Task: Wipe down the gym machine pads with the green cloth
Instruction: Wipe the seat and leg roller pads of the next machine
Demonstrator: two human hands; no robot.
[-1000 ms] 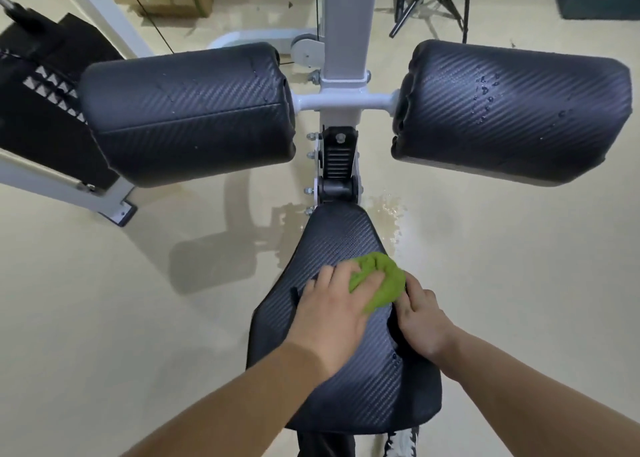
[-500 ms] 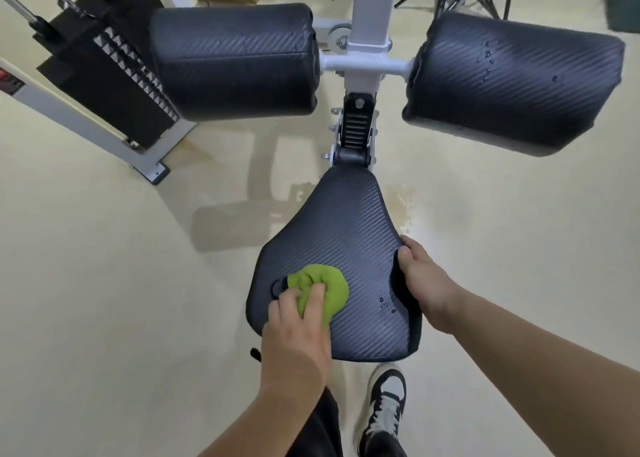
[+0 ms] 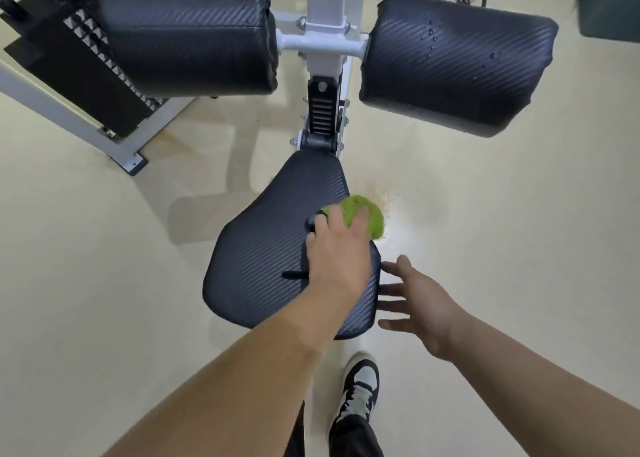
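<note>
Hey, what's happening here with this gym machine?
A person is wiping the machine's seat pad with a green cloth, held bunched under the left hand near the seat's right edge. The right hand is open beside that edge. The right roller pad has water drops on it.

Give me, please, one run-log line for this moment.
left hand: grips crumpled green cloth at right edge of black textured seat pad | right hand: open, beside seat pad | right black roller pad: droplets
</note>
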